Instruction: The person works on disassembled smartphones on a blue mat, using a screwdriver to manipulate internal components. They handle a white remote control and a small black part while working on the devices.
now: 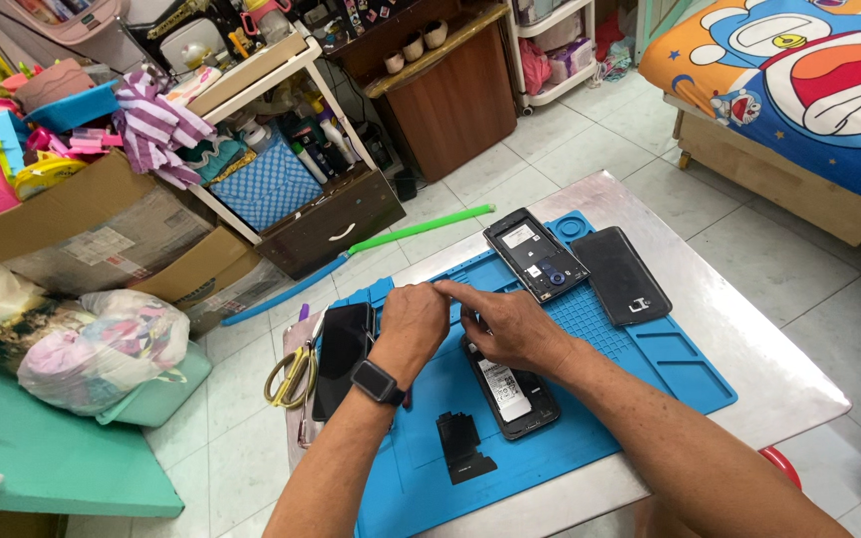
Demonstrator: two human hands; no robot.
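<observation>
Opened phone (512,393) lies lengthwise toward the viewer; right hand (510,329) pins it; left hand's (413,321) grip unclear.

Both forearms reaching forward, left hand (413,321) curled with knuckles up, right hand (510,325) beside it, forefinger stretched across toward the left, fingertips meeting

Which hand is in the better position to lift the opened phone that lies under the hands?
Probably the right hand: it rests directly over the opened phone. The left hand sits beside it, nearer the dark phone at the mat's edge.
</observation>
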